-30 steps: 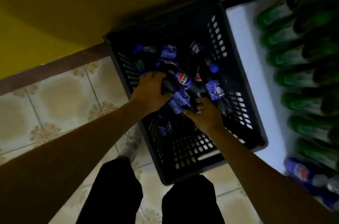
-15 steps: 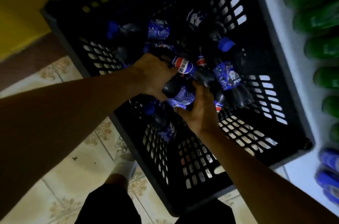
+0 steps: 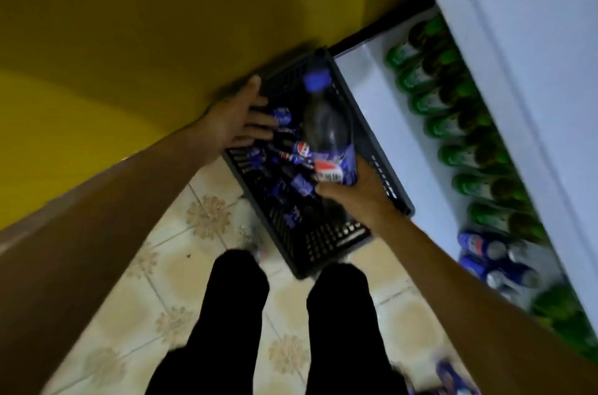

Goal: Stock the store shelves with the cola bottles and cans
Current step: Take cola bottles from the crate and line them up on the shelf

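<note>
right hand (image 3: 352, 197) has lifted one cola bottle (image 3: 326, 132) above the crate (image 3: 382, 168), left hand (image 3: 238, 121) now empty, fingers spread

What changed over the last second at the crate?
The right hand has lifted one cola bottle out of the crate, gripping its lower end. The left hand came off the pile and is open above it. The other bottles stay in the crate, green bottles on the shelf.

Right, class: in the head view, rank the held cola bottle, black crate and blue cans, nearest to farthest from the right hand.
1. Cola bottle: gripped by the right hand.
2. Black crate: beneath it, on the floor.
3. Blue cans: on the shelf, right.
</note>
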